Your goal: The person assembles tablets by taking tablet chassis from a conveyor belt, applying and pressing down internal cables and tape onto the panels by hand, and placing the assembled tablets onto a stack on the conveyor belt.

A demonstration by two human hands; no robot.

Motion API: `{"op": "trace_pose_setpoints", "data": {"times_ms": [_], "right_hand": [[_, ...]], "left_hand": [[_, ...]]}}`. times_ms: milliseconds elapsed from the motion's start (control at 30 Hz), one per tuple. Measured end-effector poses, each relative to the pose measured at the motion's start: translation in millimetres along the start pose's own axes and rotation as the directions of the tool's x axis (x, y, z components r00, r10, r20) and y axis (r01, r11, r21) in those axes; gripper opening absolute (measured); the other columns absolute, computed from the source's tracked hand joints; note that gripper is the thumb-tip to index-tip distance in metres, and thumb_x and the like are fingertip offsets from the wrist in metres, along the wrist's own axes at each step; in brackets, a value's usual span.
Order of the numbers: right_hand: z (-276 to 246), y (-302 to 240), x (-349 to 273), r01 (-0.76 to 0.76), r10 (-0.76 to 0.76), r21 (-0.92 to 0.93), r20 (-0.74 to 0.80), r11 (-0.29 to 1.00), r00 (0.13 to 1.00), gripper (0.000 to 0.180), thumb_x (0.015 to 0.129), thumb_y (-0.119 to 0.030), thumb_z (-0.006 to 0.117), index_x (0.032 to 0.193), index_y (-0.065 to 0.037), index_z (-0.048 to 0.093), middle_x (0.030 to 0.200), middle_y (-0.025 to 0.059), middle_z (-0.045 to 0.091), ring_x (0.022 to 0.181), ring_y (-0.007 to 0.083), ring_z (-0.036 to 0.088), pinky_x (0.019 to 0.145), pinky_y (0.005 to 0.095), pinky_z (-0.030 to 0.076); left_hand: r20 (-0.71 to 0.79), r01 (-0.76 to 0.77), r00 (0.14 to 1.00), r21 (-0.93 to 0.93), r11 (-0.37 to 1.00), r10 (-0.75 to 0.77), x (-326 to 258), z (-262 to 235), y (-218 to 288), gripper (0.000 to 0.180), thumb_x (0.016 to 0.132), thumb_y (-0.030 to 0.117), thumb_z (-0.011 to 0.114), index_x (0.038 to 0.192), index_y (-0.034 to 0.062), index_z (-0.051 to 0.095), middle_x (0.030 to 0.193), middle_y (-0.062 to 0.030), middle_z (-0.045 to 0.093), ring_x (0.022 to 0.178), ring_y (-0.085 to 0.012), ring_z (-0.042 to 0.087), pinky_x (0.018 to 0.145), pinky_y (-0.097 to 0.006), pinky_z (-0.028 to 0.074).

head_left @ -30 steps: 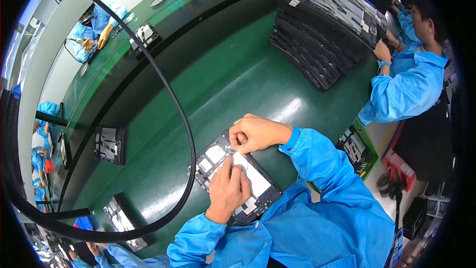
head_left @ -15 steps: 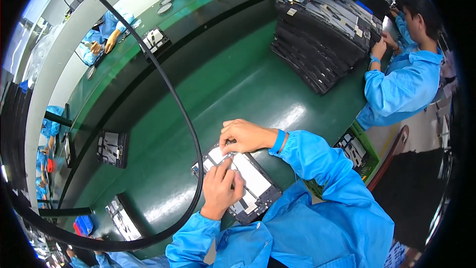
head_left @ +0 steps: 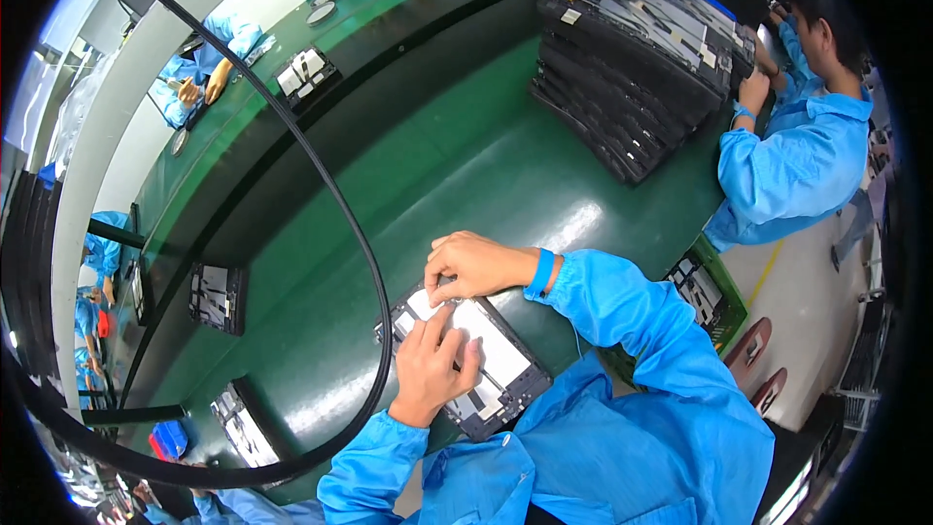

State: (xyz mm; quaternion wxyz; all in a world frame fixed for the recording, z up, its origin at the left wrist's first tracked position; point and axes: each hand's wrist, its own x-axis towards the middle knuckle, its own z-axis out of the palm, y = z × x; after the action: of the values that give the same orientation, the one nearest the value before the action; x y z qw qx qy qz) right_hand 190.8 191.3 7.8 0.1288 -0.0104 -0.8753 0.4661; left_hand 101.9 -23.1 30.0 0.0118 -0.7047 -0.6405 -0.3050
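An opened tablet-like device (head_left: 501, 350) lies slanted on the green table in front of me, with white flat panels, a dark frame and small circuit parts showing. My left hand (head_left: 428, 369) rests over its left side, index and middle fingers stretched onto the white surface and thumb held apart. My right hand (head_left: 476, 267), with a blue band at the wrist, reaches over the far edge. Its fingers are curled and pinched together close to the left fingertips. Whatever the right fingers pinch is too small or hidden to make out.
A tall stack of similar devices (head_left: 622, 78) in black trays stands at the far right, beside a co-worker (head_left: 797, 136). A black cable (head_left: 340, 185) loops across the left. More devices (head_left: 218, 297) lie leftward. A green crate (head_left: 714, 301) sits right of my arm.
My hands have shifted very slightly left and stay on the device. The co-worker's arm at the right has moved a little to the right.
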Motion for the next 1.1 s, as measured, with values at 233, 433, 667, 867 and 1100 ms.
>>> {"op": "trace_pose_setpoints", "data": {"times_ms": [233, 433, 667, 867, 1100], "right_hand": [[-21.0, 1.3, -12.6, 0.066, -0.068, 0.075, 0.03, 0.995, 0.997, 0.079, 0.081, -0.016, 0.084, 0.156, -0.016, 0.059, 0.144, 0.0126, 0.061, 0.137, 0.0371, 0.047, 0.125, 0.0502, 0.033], [-12.5, 9.3, -14.3, 0.052, -0.055, 0.023, 0.142, 0.998, 0.988, 0.072, 0.079, -0.011, 0.083, 0.146, -0.012, 0.06, 0.142, 0.0117, 0.059, 0.141, 0.0367, 0.045, 0.124, 0.0507, 0.031], [-15.2, 8.4, -13.2, -0.013, 0.003, 0.063, 0.154, 0.998, 0.988, 0.061, 0.08, -0.01, 0.084, 0.134, -0.012, 0.057, 0.135, 0.0106, 0.058, 0.137, 0.0355, 0.045, 0.119, 0.0501, 0.033], [-14.3, 7.3, -11.8, -0.039, 0.028, 0.063, 0.168, 0.997, 0.985, 0.057, 0.081, -0.008, 0.083, 0.131, -0.01, 0.056, 0.131, 0.01, 0.056, 0.136, 0.0348, 0.044, 0.117, 0.0478, 0.034], [-13.0, 1.3, -12.4, -0.071, 0.058, 0.06, 0.194, 0.996, 0.979, 0.049, 0.081, -0.007, 0.079, 0.123, -0.01, 0.054, 0.125, 0.011, 0.054, 0.126, 0.0338, 0.047, 0.11, 0.0466, 0.036]], "left_hand": [[0.015, -0.004, 1.0, 0.026, 1.0, 0.004, 0.2, -2.8, 1.1, 0.02, 0.084, 0.021, 0.081, 0.082, 0.002, 0.074, 0.122, -0.019, 0.074, 0.079, -0.0307, 0.065, 0.067, -0.041, 0.054], [-0.006, 0.03, 1.0, -0.006, 1.0, -0.03, -0.8, -1.1, 1.8, 0.023, 0.083, 0.015, 0.078, 0.072, -0.0021, 0.067, 0.122, -0.0209, 0.075, 0.08, -0.0327, 0.064, 0.07, -0.042, 0.054], [-0.019, 0.037, 0.999, -0.015, 0.999, -0.038, -2.0, -1.8, 0.9, 0.022, 0.083, 0.018, 0.08, 0.076, -0.0012, 0.071, 0.123, -0.0191, 0.075, 0.08, -0.0305, 0.064, 0.069, -0.041, 0.055], [-0.018, 0.04, 0.999, -0.022, 0.999, -0.041, -2.0, -2.7, 1.1, 0.023, 0.082, 0.02, 0.081, 0.078, -0.0013, 0.072, 0.123, -0.0188, 0.075, 0.08, -0.0297, 0.064, 0.068, -0.04, 0.054], [-0.005, 0.035, 0.999, -0.013, 0.999, -0.035, -2.8, -3.2, 1.3, 0.028, 0.082, 0.024, 0.082, 0.076, -0.0014, 0.071, 0.124, -0.017, 0.075, 0.081, -0.0277, 0.064, 0.066, -0.039, 0.055]]}}
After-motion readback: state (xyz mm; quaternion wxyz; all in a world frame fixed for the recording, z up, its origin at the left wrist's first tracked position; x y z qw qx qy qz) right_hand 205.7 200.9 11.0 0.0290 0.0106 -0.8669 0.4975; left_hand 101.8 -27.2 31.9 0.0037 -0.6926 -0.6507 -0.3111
